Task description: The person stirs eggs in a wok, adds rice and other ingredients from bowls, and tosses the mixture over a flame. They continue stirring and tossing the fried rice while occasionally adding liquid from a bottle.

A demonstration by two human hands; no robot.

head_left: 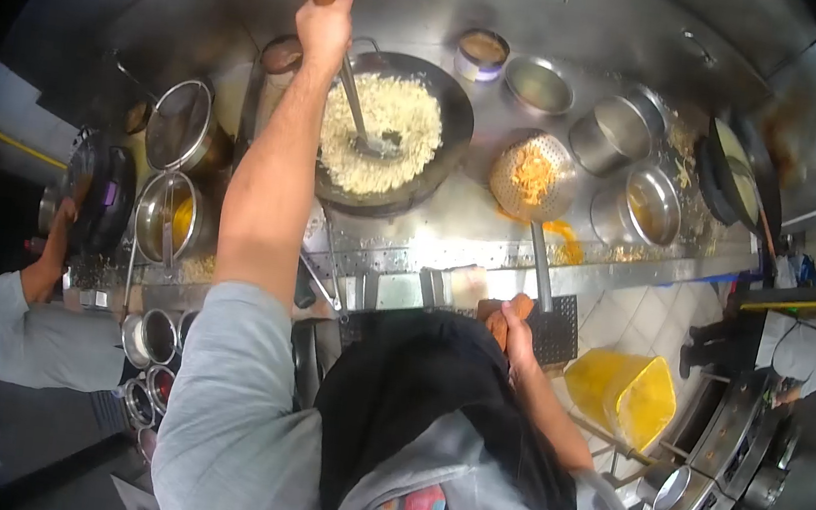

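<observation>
My left hand (325,29) is wrapped round the wooden-ended handle of a long metal ladle (350,94). The ladle's head rests in a pale, crumbly or grain-like food (392,132), spread inside a large dark wok (457,120). Low at the centre, close to my apron, my right hand (517,336) grips a brown wooden handle (497,326); what it belongs to is not clear. Above and right of that hand, a perforated strainer (560,172) holds orange food pieces (534,174), its metal handle pointing down beside the wooden one.
Metal pots (611,135) and a bowl (539,84) stand right of the wok, pots with yellow liquid (182,221) to its left. A yellow bin (605,383) is on the floor. One person (55,346) works at far left, another (805,351) at far right.
</observation>
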